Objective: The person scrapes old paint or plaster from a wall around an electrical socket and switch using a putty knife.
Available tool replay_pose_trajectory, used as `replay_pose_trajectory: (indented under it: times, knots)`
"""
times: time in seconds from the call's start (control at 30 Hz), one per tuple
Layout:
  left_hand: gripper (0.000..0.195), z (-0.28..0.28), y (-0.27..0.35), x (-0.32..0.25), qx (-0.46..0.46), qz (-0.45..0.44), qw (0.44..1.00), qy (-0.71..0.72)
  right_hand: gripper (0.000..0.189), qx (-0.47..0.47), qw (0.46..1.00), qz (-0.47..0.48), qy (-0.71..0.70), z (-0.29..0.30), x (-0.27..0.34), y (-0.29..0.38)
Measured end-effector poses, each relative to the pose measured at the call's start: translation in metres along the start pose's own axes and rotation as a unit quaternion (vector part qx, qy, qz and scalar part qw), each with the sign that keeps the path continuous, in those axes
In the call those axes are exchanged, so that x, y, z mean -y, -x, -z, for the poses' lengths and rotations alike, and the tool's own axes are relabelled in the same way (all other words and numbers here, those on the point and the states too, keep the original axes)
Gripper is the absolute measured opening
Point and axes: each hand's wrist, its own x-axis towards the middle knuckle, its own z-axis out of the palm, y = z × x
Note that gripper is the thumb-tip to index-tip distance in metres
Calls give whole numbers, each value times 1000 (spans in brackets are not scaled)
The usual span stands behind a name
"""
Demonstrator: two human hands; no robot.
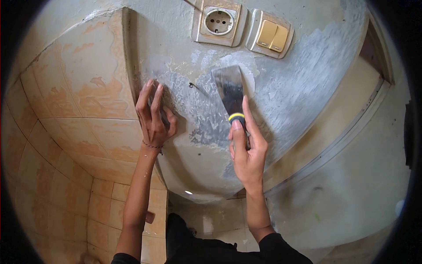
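My right hand [249, 148] grips the dark handle of a putty knife [232, 85], which has a yellow ring at its neck. Its wide metal blade points up and lies against or just over the wall [211, 115], beside a white patch of filler or bared plaster [249, 81]. The wall's paint is worn away here, showing a mottled grey surface. My left hand [155, 115] is at the wall's left edge, fingers bent and spread. Something dark shows between its thumb and fingers; whether the hand holds it, I cannot tell.
Above the blade are a wall socket [219, 21] and a double light switch [272, 35]. A small dark hook or nail [191, 85] sticks out between my hands. Orange-patterned tiles [95, 79] cover the left side. A door frame [339, 115] runs along the right.
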Motion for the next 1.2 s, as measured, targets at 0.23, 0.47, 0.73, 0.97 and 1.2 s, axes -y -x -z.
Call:
replay_pose_trajectory:
  times: [0.23, 0.47, 0.73, 0.97, 1.2]
  knots:
    - [66, 2, -1, -2, -5, 1, 1000, 14, 50, -18, 1000, -2, 6, -3, -1, 1]
    - [67, 2, -1, -1, -4, 4, 1000, -2, 50, -32, 999, 4, 17, -10, -2, -1]
    - [67, 2, -2, -3, 6, 6, 1000, 0, 50, -39, 999, -4, 21, -15, 9, 0]
    - [67, 1, -2, -3, 16, 5, 1000, -3, 50, -34, 999, -15, 27, -11, 10, 2]
    - [67, 0, 0, -4, 16, 5, 1000, -7, 50, -39, 999, -2, 23, -14, 13, 0]
